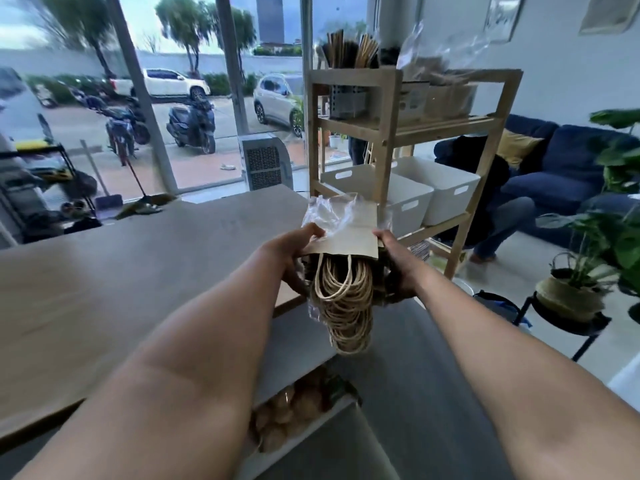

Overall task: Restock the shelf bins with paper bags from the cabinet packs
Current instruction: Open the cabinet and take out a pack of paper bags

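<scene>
Both grips are closed on one pack of paper bags at the centre of the frame: the left hand clasps its left side, the right hand its right. Flat brown bags sit in torn clear plastic wrap, their cream twisted cord handles hanging toward the camera. Arms reach forward, past the desk corner, toward white bins on the wooden shelf. No readable writing.

The pack of paper bags sits between the left hand and the right hand, past the bench's right end. Behind it stands the shelf, two bins side by side on its middle board (more bags above). A sofa lies right of it.
</scene>
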Demonstrator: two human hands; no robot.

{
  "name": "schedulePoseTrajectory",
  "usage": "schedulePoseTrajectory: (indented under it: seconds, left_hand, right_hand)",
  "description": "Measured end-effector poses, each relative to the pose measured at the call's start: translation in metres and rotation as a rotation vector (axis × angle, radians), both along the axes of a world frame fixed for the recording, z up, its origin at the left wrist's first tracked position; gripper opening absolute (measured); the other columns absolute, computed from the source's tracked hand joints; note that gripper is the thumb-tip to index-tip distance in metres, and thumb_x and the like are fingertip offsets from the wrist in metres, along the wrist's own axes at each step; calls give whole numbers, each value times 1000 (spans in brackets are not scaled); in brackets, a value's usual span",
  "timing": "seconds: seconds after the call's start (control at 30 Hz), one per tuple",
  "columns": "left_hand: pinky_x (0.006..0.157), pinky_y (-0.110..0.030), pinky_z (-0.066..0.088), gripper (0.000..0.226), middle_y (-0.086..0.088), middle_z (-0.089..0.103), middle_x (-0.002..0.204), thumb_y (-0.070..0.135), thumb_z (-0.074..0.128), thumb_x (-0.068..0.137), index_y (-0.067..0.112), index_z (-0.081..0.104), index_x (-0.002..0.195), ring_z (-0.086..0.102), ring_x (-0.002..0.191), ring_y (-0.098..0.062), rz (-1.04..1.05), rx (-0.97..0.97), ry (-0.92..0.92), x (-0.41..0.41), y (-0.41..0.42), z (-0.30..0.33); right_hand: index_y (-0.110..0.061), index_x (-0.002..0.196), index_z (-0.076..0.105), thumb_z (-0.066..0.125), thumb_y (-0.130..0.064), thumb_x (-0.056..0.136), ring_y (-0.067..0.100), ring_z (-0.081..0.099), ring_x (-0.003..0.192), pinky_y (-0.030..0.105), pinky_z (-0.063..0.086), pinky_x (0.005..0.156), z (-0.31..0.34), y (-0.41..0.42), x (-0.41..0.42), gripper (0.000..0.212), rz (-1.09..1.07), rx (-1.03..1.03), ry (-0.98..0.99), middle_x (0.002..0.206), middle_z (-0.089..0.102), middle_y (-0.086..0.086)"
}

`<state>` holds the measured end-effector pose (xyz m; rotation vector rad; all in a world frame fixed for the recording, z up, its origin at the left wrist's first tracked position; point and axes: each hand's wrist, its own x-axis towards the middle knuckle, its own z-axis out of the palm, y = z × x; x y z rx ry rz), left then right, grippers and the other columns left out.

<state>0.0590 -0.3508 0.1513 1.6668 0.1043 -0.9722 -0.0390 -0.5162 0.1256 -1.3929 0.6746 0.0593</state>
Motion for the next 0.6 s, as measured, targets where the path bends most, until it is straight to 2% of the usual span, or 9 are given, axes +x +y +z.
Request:
schedulePoseTrajectory:
  seconds: [0.1,0.17,0.23,0.3,0.37,0.5,0.6]
  left_hand:
    - [99,-53,43,58,-16,51,108,47,60,76,7,45,115,57,108,-36,65,8,25,34,9,-1]
    - [99,-52,43,61,-16,48,114,48,61,75,7,43,116,56,111,-37,97,5,38,63,16,0]
    - [99,-52,42,59,-14,48,110,47,62,74,8,44,113,56,106,-36,135,-1,39,89,23,1]
    - [100,-56,41,58,-12,48,100,48,62,73,11,44,114,57,101,-35,156,10,23,114,29,3]
    - [100,-58,41,54,-12,48,89,47,61,76,11,44,113,58,92,-34,169,18,4,132,34,4]
    - [99,-59,41,58,-16,52,103,48,60,77,9,45,118,56,108,-37,208,29,3,163,50,9]
    - [99,-59,41,63,-18,51,119,47,60,78,9,43,125,55,115,-39,249,38,3,184,58,13]
  right_hand:
    - [-22,81,61,41,-58,89,21,58,80,34,45,92,-3,-1,57,43,59,-86,-88,81,63,5]
    - [-23,85,60,41,-57,90,22,57,89,39,41,101,-6,-1,98,39,82,-137,-100,84,62,5]
    - [-24,88,60,42,-58,88,24,55,93,38,43,93,-5,3,125,39,107,-139,-83,89,62,7]
    - [-23,85,59,44,-62,84,24,55,85,34,45,80,-2,11,149,41,141,-114,-40,87,60,6]
    - [-22,80,58,46,-60,84,24,54,86,34,47,77,-3,16,171,40,154,-34,-14,82,58,6]
    - [-22,77,57,51,-59,81,25,55,95,40,48,88,2,27,217,38,164,-2,-8,85,57,6]
    - [-21,88,58,57,-67,67,30,59,94,46,50,86,2,32,248,51,189,-17,56,95,59,10]
